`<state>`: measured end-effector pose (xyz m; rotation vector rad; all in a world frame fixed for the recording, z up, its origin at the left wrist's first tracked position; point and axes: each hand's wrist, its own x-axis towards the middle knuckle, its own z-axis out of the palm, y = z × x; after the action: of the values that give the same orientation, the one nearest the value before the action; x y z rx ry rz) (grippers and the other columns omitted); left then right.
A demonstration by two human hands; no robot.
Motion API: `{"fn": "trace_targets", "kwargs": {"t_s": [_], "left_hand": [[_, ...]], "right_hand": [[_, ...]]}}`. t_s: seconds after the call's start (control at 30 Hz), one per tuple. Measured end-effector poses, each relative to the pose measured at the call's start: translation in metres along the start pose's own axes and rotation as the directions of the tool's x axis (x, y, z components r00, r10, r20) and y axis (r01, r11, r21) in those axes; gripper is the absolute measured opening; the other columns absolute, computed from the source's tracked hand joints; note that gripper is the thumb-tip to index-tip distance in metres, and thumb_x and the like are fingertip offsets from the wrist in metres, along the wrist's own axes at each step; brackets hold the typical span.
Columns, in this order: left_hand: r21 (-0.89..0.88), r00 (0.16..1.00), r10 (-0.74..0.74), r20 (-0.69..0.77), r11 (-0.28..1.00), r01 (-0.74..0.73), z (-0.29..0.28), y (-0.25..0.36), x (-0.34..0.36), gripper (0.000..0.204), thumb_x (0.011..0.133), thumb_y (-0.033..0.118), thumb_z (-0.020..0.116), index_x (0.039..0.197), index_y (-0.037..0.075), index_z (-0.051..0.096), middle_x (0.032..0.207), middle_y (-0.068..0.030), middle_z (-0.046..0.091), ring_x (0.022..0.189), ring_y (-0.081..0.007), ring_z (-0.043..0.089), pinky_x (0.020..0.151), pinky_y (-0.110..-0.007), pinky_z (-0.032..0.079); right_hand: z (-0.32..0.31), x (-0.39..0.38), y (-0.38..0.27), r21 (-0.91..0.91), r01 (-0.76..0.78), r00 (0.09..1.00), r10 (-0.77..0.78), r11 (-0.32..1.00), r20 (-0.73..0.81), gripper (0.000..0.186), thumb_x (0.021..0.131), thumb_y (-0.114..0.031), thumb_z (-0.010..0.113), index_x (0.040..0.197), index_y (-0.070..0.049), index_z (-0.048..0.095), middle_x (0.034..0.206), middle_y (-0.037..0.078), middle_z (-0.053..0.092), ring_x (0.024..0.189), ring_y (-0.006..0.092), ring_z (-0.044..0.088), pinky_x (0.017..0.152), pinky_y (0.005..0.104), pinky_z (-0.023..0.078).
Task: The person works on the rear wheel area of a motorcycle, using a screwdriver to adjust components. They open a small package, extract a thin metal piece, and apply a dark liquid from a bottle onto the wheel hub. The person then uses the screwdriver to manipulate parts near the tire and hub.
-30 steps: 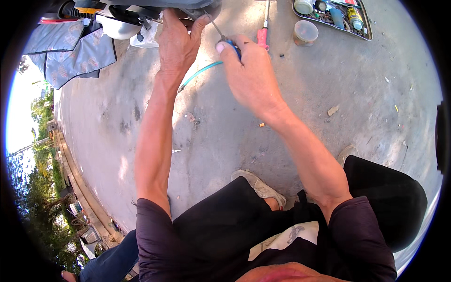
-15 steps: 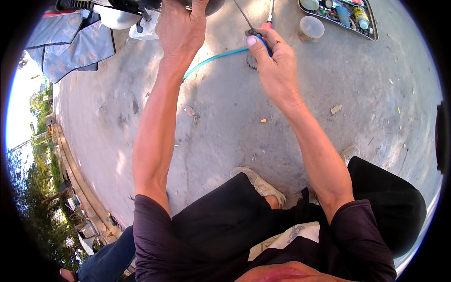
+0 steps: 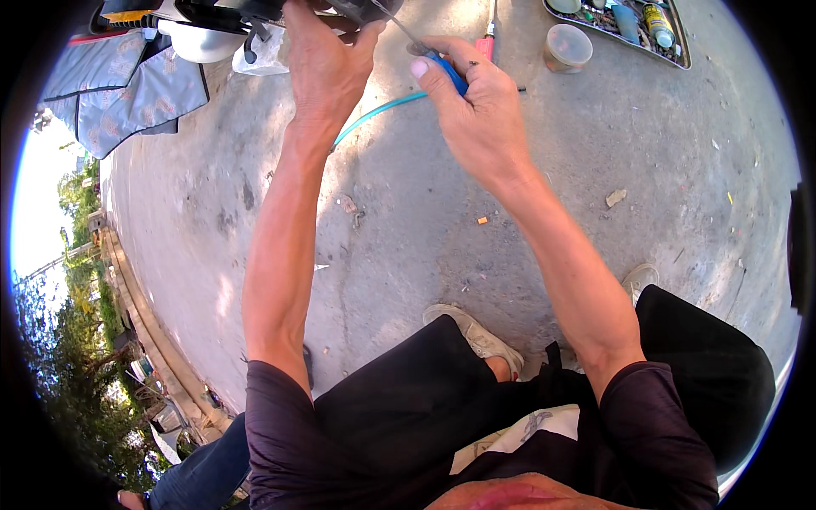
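My right hand (image 3: 483,106) is closed round the blue handle of a screwdriver (image 3: 450,72). Its thin metal shaft slants up and left, and the tip end meets a dark rounded part (image 3: 361,10) at the top edge. My left hand (image 3: 327,72) grips that same part from its left side, thumb against it. The left fingertips are hidden behind the part or cut off by the picture's edge, and what the part belongs to cannot be made out.
A teal hose (image 3: 378,110) and a red-handled tool (image 3: 485,47) lie on the concrete. Farther right are a clear plastic tub (image 3: 567,49) and a metal tray (image 3: 685,56) of tools and bottles. Grey patterned cloth (image 3: 136,85) hangs at upper left; another person's leg (image 3: 200,467) shows at lower left.
My right hand has moved up and left with the screwdriver, bringing its shaft to the dark part. My left hand keeps its hold, its thumb now lower on the part.
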<state>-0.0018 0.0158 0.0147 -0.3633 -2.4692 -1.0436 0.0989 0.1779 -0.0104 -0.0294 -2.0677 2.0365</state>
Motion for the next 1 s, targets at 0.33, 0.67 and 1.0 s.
{"fn": "trace_targets", "kwargs": {"t_s": [0.33, 0.67, 1.0], "left_hand": [[-0.075, 0.998, -0.057, 0.034, 0.995, 0.06, -0.003, 0.009, 0.001, 0.079, 0.085, 0.0, 0.085, 0.145, -0.007, 0.035, 0.113, -0.0197, 0.066, 0.094, -0.0261, 0.073, 0.077, -0.037, 0.064], [-0.112, 0.999, 0.048, -0.009, 0.993, -0.048, -0.004, -0.001, -0.001, 0.063, 0.091, 0.005, 0.08, 0.14, -0.007, 0.042, 0.108, -0.0201, 0.069, 0.092, -0.0287, 0.073, 0.076, -0.038, 0.062], [0.155, 0.986, 0.099, 0.132, 0.981, -0.119, -0.029, -0.021, -0.012, 0.038, 0.103, 0.021, 0.072, 0.126, -0.003, 0.054, 0.119, -0.0127, 0.065, 0.09, -0.0228, 0.071, 0.072, -0.036, 0.058]], "right_hand": [[-0.002, 0.005, 0.001, 0.198, -0.065, 0.997, 0.056, 0.978, 0.051, 0.035, 0.107, -0.029, 0.064, 0.121, 0.003, 0.07, 0.088, 0.009, 0.072, 0.082, 0.0142, 0.063, 0.078, 0.0337, 0.052], [0.019, 0.039, -0.044, 0.296, -0.342, 0.933, 0.286, 0.892, 0.217, 0.036, 0.105, -0.023, 0.058, 0.112, 0.011, 0.068, 0.079, 0.013, 0.068, 0.063, 0.0196, 0.06, 0.064, 0.0381, 0.049], [-0.053, 0.047, -0.024, 0.159, -0.44, 0.809, 0.314, 0.884, 0.497, 0.059, 0.108, -0.06, 0.055, 0.111, -0.003, 0.068, 0.088, 0.005, 0.064, 0.07, 0.0121, 0.061, 0.062, 0.0273, 0.044]]}}
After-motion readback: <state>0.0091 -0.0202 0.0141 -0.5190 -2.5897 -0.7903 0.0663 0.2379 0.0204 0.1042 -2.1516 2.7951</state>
